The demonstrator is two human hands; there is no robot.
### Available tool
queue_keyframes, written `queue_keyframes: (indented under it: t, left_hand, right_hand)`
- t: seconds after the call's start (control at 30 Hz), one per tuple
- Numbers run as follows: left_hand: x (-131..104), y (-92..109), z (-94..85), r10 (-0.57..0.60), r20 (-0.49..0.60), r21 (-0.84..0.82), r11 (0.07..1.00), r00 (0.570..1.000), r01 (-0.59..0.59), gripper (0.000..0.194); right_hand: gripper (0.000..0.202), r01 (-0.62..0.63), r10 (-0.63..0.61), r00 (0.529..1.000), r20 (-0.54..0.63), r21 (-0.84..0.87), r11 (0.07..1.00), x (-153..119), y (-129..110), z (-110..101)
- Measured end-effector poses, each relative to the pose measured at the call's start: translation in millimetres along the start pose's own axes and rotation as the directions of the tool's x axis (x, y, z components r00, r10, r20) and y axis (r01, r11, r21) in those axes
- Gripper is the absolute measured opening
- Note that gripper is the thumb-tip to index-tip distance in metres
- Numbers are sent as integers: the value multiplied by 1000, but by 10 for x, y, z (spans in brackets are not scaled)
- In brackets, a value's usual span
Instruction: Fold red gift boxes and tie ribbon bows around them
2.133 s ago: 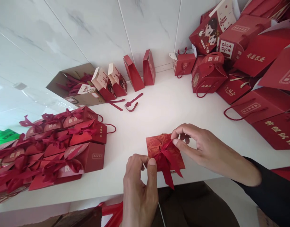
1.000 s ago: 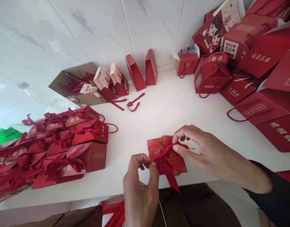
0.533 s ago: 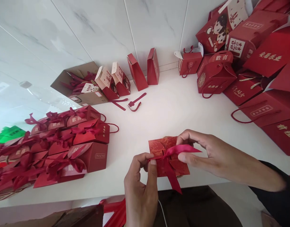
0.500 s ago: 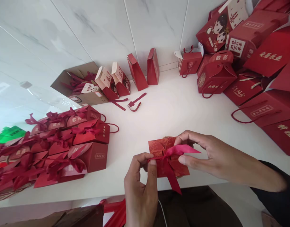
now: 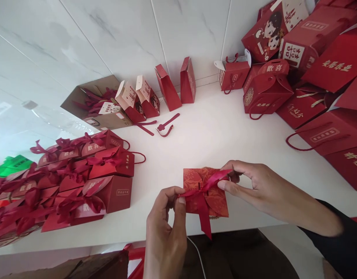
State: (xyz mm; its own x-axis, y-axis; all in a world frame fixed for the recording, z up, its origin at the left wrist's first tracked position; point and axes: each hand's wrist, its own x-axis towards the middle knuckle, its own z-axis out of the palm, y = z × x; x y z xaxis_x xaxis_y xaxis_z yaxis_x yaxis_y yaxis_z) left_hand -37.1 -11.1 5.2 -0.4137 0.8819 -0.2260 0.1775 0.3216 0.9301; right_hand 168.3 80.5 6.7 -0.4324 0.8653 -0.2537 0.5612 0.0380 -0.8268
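In front of me, near the table's front edge, is a red patterned gift box (image 5: 193, 176), its top toward the camera. A crimson satin ribbon (image 5: 204, 217) crosses the top, gathered at the middle, with one tail hanging over the near side. My left hand (image 5: 168, 223) pinches the ribbon between thumb and forefinger at the box's left edge. On the other side, my right hand (image 5: 251, 184) pinches the ribbon's upper right part between thumb and fingers. Part of the box's right side is hidden by that hand.
Rows of ribboned red boxes (image 5: 117, 193) fill the left of the white table (image 5: 201, 135). Stacked red boxes (image 5: 267, 91) stand at right. Along the wall are a cardboard box (image 5: 105, 122) of ribbon strips and several small cartons (image 5: 168, 91); loose strips (image 5: 168, 122) lie before them.
My right hand has closed on the ribbon's right part, which was loose beside its spread fingers before. The left hand has shifted slightly left, drawing the ribbon straighter.
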Motion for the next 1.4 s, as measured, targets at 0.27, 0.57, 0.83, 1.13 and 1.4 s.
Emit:
queue_keyframes:
  t: [0.27, 0.57, 0.83, 1.13, 1.4]
  left_hand:
    - [-19, 7, -34, -23, -10, -4, 1000, 1000, 23, 18]
    - [-5, -23, -116, 93, -85, 39, 995, 992, -90, 18]
    - [61, -121, -31, 312, 42, 237, 920, 949, -312, 20]
    - [-27, -133, -37, 319, 41, 247, 915, 947, -319, 13]
    - [-38, -101, 10, 202, 7, 218, 956, 979, -199, 42]
  right_hand:
    - [28, 13, -13, 1000, -15, -48, 999, 14, 4, 11]
    - [31, 227, -265, 942, -207, -190, 955, -7, -22, 101]
    - [17, 336, -384, 906, -178, -251, 908, 156, -108, 195]
    - [23, 196, -219, 956, -195, -131, 972, 46, -21, 144]
    - [22, 136, -158, 970, -185, -128, 982, 66, -54, 161]
